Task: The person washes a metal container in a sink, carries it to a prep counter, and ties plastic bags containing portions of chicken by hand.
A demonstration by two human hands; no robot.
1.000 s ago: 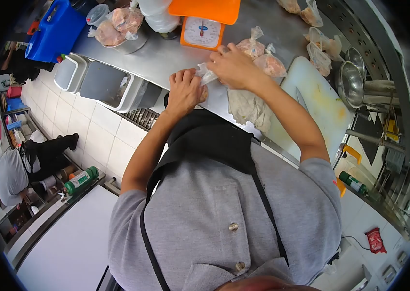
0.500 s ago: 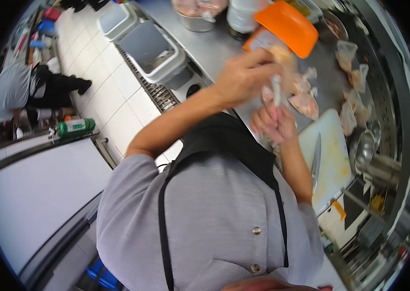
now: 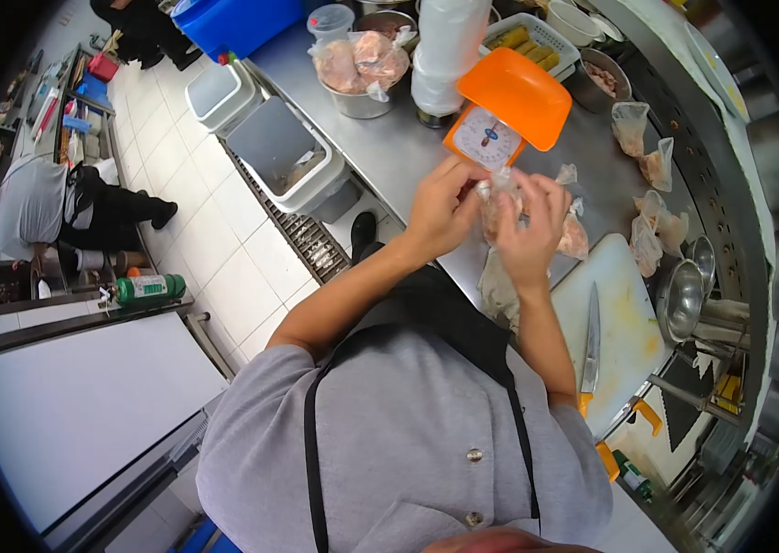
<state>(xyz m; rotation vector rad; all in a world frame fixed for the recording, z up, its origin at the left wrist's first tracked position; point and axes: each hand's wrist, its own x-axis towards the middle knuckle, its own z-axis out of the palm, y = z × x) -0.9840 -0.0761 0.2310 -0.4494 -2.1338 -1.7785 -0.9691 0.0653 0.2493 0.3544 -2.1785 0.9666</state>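
Observation:
My left hand (image 3: 446,205) is closed, its thumb and fingers pinching the gathered top of a clear plastic bag of pale pink meat (image 3: 492,217). My right hand (image 3: 533,226) curls round the other side of the same bag, with its fingertips near the bag's neck. Just beyond the hands stands a kitchen scale (image 3: 489,138) with a white dial and an orange pan (image 3: 516,92). Another bag of meat (image 3: 574,236) lies on the steel counter right beside my right hand, partly covered by it.
A knife (image 3: 592,336) lies on a white cutting board (image 3: 618,304) at the right. Several filled bags (image 3: 655,230) rest along the counter's far side, near metal bowls (image 3: 681,300). An open bin (image 3: 325,170) stands left of the counter. A co-worker (image 3: 35,198) bends over at far left.
My hands were blurred and one above the other; now they are side by side at the bag's neck. The view has shifted, showing more of the counter's far end.

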